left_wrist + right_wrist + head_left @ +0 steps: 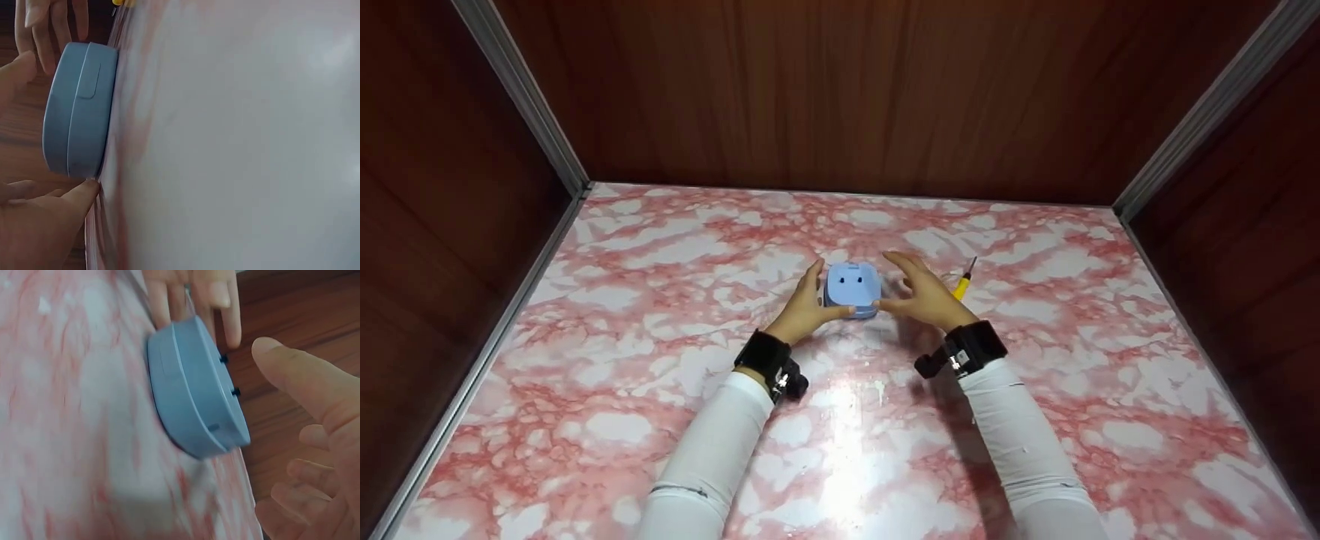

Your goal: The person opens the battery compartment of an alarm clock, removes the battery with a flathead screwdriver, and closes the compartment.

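A light blue rounded-square case [853,285] rests on the marbled tabletop between my two hands. Two small black studs [229,376] stick up from its top face, and a seam runs round its side. My left hand [807,304] is at the case's left side, thumb across the near edge, fingers spread; in the left wrist view a fingertip [85,191] lies right by the case's end, and whether it touches I cannot tell. On the other side my right hand [921,296] has its fingers spread, with the thumb near the front right corner; the right wrist view shows a gap there.
A screwdriver [962,286] with a yellow handle lies just beyond the right hand, partly hidden by it. Dark wood panels [840,97] with metal edging enclose the back and both sides of the red and white tabletop [607,337].
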`<state>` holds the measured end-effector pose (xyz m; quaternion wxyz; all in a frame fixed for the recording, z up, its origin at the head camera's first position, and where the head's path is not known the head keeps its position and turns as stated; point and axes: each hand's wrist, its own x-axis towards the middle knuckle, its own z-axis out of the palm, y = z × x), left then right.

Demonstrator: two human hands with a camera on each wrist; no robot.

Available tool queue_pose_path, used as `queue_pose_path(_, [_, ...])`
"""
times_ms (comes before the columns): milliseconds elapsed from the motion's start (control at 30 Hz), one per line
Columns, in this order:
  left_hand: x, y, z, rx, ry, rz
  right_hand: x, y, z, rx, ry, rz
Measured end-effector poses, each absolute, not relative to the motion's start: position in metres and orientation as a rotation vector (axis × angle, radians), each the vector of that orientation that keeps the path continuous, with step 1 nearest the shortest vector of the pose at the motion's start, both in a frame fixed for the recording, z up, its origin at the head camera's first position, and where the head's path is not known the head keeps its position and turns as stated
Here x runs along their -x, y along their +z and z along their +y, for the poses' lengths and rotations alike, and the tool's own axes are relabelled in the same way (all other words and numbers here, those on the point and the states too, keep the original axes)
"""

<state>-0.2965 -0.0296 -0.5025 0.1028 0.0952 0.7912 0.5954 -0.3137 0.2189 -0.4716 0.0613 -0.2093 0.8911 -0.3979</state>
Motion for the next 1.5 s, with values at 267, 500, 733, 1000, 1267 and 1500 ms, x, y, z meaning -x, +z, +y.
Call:
queue_pose_path(267, [0.301,-0.503,-0.022,-0.307,1.811,2.310,0.320,-0.472,0.201,0.660,-1.259,2.623])
queue_pose_path(500, [0.301,-0.506,-0.021,-0.302,1.826,2.303,0.327,-0.474,0.194,0.673,-1.173,2.640])
queue_pose_path(733, [0.300,-0.509,-0.022,-0.272,1.834,2.291,0.330,-0.473,0.189,0.701,-1.028,2.670])
queue_pose_path(1000, [0.299,-0.509,-0.023,-0.270,1.883,2.269,0.334,-0.466,0.182,0.682,-0.864,2.700])
queue_pose_path(1267, [0.298,-0.510,-0.023,-0.280,1.969,2.211,0.338,-0.458,0.174,0.695,-0.743,2.683])
queue_pose_path(1500, [0.298,-0.512,-0.022,-0.285,2.011,2.170,0.339,-0.456,0.173,0.711,-0.717,2.697])
